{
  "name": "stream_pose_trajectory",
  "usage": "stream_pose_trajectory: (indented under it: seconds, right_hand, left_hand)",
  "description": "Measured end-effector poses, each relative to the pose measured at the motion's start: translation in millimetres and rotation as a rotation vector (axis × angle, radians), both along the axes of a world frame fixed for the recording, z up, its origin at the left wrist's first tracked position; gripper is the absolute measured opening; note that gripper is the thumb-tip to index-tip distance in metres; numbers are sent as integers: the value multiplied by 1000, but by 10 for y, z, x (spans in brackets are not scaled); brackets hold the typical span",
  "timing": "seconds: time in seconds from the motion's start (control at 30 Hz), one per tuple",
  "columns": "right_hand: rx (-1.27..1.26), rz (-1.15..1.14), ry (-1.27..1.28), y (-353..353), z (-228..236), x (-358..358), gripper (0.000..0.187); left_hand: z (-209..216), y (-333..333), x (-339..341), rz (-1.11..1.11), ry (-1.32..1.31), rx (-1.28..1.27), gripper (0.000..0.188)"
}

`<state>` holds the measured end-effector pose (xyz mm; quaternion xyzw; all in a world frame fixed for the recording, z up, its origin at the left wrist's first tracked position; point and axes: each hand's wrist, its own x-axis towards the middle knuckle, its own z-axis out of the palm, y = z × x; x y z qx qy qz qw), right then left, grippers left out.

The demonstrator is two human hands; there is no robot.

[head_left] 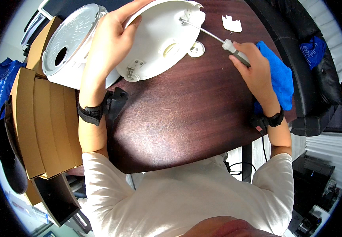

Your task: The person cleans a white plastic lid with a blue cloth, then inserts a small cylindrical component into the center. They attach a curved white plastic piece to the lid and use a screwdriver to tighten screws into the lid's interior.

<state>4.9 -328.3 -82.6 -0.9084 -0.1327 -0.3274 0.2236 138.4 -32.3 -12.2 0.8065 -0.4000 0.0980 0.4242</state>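
Note:
My left hand [115,37] is closed around the left edge of a white curved plastic cover [155,43], tilted with its hollow inner side showing. My right hand [254,65] grips the grey and clear handle of a screwdriver [208,32]. The screwdriver's metal shaft points up and left, and its tip meets a small fixture near the cover's far right end. Behind my left forearm stands a white rounded appliance [74,43] with a grey dimpled plate and a dark round hole. Whether a screw sits under the tip is too small to tell.
A small white plastic piece [232,23] lies at the far right of the dark wooden table [171,118]. A round white cap [196,49] rests beside the cover. The blue cloth [277,75] is by my right wrist. Cardboard boxes [46,122] stand left; a black sofa [313,114] is right.

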Motion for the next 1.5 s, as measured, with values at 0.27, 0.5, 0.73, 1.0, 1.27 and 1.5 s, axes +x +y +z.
stream_pose_trajectory:
  seconds: [0.27, 0.5, 0.73, 1.0, 1.27, 1.5]
  right_hand:
    - [949, 238, 739, 118, -63, -116, 20]
    - [1143, 288, 816, 66, 11, -129, 20]
    - [180, 9, 146, 55, 50, -182, 28]
    - [41, -11, 107, 84, 126, -137, 29]
    - [-44, -30, 21, 31, 179, -135, 31]
    - [-336, -148, -96, 15, 240, -98, 31]
  left_hand:
    - [22, -124, -222, 100, -115, 56, 52]
    - [66, -146, -257, 117, -67, 30, 49]
    - [77, -110, -219, 67, 17, 21, 49]
    - [46, -98, -185, 45, -47, 8, 49]
    - [35, -65, -136, 51, -44, 31, 48]
    - [23, -46, -82, 29, -38, 3, 48]
